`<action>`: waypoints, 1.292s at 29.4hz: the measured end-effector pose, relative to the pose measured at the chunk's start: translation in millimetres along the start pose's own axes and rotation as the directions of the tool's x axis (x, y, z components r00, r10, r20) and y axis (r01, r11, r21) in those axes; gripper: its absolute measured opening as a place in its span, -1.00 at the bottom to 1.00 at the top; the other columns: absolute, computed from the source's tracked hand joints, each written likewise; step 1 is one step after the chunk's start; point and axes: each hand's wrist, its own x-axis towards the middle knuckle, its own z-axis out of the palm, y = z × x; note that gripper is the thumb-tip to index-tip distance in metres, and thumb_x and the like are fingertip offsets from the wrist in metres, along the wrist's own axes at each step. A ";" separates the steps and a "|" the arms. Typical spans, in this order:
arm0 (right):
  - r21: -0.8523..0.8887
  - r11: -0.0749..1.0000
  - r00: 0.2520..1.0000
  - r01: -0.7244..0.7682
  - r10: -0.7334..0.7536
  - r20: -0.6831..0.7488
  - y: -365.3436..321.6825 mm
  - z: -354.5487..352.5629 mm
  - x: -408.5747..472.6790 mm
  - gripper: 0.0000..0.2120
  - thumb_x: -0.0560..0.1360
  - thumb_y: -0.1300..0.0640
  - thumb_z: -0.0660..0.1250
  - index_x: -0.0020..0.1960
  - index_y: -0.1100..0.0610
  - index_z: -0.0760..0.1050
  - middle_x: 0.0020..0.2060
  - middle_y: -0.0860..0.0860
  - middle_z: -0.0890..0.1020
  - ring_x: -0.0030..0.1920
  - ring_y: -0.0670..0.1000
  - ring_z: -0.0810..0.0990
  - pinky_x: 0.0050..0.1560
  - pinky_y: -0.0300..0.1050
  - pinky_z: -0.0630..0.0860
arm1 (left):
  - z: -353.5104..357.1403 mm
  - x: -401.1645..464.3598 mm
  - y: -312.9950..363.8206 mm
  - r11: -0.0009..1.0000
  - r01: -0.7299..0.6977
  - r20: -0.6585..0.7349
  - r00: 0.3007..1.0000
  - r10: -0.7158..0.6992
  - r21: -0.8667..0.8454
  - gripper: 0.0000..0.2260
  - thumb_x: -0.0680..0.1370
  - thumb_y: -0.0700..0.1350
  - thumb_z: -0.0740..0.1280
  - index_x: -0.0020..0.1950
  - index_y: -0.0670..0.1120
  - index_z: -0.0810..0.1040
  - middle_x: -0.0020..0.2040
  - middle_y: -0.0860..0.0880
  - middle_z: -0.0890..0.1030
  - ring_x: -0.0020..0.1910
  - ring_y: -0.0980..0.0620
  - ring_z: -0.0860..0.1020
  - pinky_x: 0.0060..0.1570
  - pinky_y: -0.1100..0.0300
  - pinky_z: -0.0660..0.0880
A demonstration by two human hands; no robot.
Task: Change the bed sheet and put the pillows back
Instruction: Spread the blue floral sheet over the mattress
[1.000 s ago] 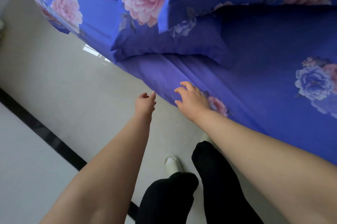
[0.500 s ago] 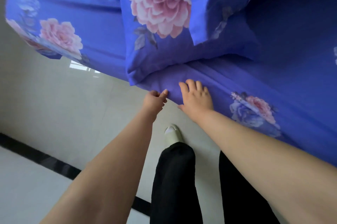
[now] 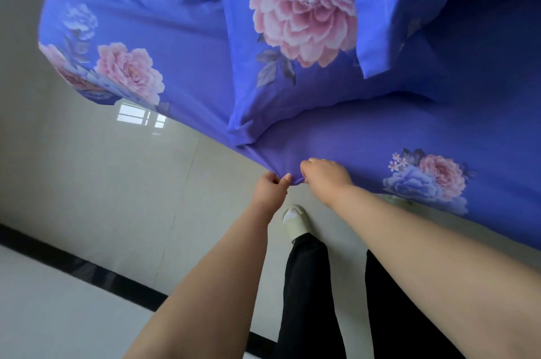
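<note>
From my remote seat, the left hand (image 3: 270, 186) pinched the bed sheet (image 3: 366, 142) at its hanging edge, fingers closed on a small fold, and the right hand (image 3: 327, 176) gripped the same edge just beside it. I judged a hard tug risky: beyond them a pillow (image 3: 292, 45) lay on that sheet near the edge and could slide onto the floor (image 3: 102, 171).

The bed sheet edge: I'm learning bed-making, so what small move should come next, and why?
Probably pull the pinched edge down and toward you. Both the left hand and right hand grip the bed sheet, bunched below the pillow.
</note>
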 end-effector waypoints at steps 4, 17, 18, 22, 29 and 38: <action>0.615 0.769 0.981 -0.177 0.185 0.051 -14.5 -21.8 8.7 -0.59 0.46 -0.21 0.33 0.13 0.06 0.43 -0.06 -0.04 0.57 -0.03 0.02 0.56 -0.08 -0.12 0.44 | -6.2 5.5 1.7 0.998 0.037 -0.011 0.999 -0.038 -0.042 -0.75 0.58 -0.01 0.29 -0.23 -0.08 0.36 -0.26 -0.04 0.53 -0.41 0.10 0.40 -0.38 0.25 0.33; 0.750 -0.660 0.971 0.044 0.205 0.124 -24.2 -147.8 56.8 -0.70 0.50 -0.12 0.33 0.15 0.00 0.53 0.04 -0.01 0.65 0.00 0.00 0.60 -0.09 -0.17 0.48 | -84.6 61.4 64.3 0.727 0.146 -0.086 0.959 -0.272 -0.671 -0.78 0.56 0.09 0.29 -0.09 -0.05 0.49 -0.14 0.03 0.60 -0.31 0.15 0.53 -0.42 0.32 0.39; 0.756 -0.652 0.973 0.062 0.209 0.099 -20.1 -158.1 56.4 -0.75 0.52 -0.11 0.30 0.13 -0.02 0.53 0.01 -0.01 0.64 -0.03 0.00 0.60 -0.07 -0.16 0.48 | -85.0 65.5 66.8 0.725 0.151 -0.102 0.951 -0.292 -0.672 -0.79 0.55 0.05 0.33 -0.15 -0.06 0.48 -0.24 0.02 0.57 -0.40 0.15 0.49 -0.48 0.32 0.35; 0.769 -0.626 0.978 0.132 0.206 0.000 -12.2 -198.8 49.9 -0.80 0.55 -0.10 0.25 -0.08 0.01 0.54 -0.24 -0.04 0.62 -0.25 -0.05 0.57 -0.11 -0.16 0.47 | -87.2 76.1 70.2 0.785 0.181 -0.163 0.927 -0.337 -0.592 -0.76 0.56 -0.11 0.31 -0.29 -0.10 0.40 -0.39 -0.04 0.34 -0.53 0.05 0.26 -0.52 0.31 0.22; 0.802 -0.550 0.963 0.234 0.243 -0.115 -4.2 -250.4 39.7 -0.77 0.55 -0.09 0.26 0.03 0.06 0.52 -0.05 0.01 0.63 -0.05 -0.02 0.60 0.24 -0.05 0.46 | -95.9 52.7 71.2 0.949 0.119 -0.301 0.930 -0.209 -0.293 -0.85 0.48 -0.28 0.13 -0.26 -0.08 0.32 -0.35 -0.04 0.30 -0.37 -0.03 0.26 -0.42 0.26 0.20; 0.906 -0.358 0.955 0.228 0.263 -0.137 -5.7 -233.4 36.0 -0.75 0.52 -0.16 0.28 0.03 0.00 0.54 -0.11 -0.09 0.64 -0.19 -0.11 0.59 -0.11 -0.19 0.44 | -104.2 37.9 66.7 0.953 0.240 -0.259 0.923 -0.283 -0.187 -0.85 0.62 -0.21 0.09 0.13 -0.08 0.39 -0.19 -0.09 0.41 -0.12 -0.12 0.36 -0.13 0.16 0.36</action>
